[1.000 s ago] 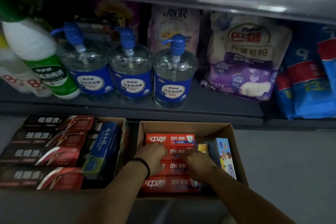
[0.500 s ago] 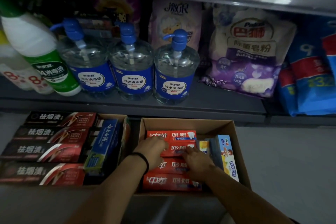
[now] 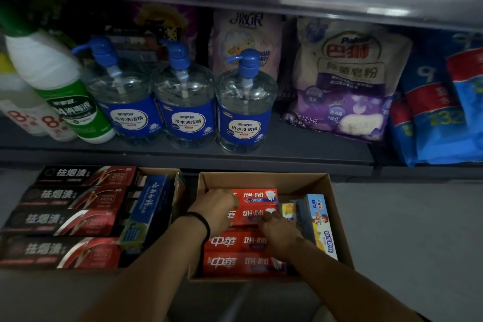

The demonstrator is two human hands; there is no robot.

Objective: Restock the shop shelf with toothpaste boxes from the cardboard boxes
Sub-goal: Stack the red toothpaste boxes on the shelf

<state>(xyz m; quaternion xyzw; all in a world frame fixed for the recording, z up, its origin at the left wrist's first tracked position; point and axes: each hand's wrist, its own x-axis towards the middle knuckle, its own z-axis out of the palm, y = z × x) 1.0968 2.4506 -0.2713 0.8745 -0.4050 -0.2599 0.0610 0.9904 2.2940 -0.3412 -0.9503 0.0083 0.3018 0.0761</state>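
Both hands down in the open brown cardboard box [image 3: 264,180] on the floor: left hand [image 3: 217,210] and right hand [image 3: 281,234], fingers curled, grip opposite ends of the second red toothpaste box [image 3: 252,214] in the stack.

Three pump bottles [image 3: 186,102] beside soap-powder bag [image 3: 345,81]

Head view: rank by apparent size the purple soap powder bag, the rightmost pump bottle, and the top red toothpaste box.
1. purple soap powder bag
2. rightmost pump bottle, somewhat smaller
3. top red toothpaste box, smallest, though partly covered by the left hand
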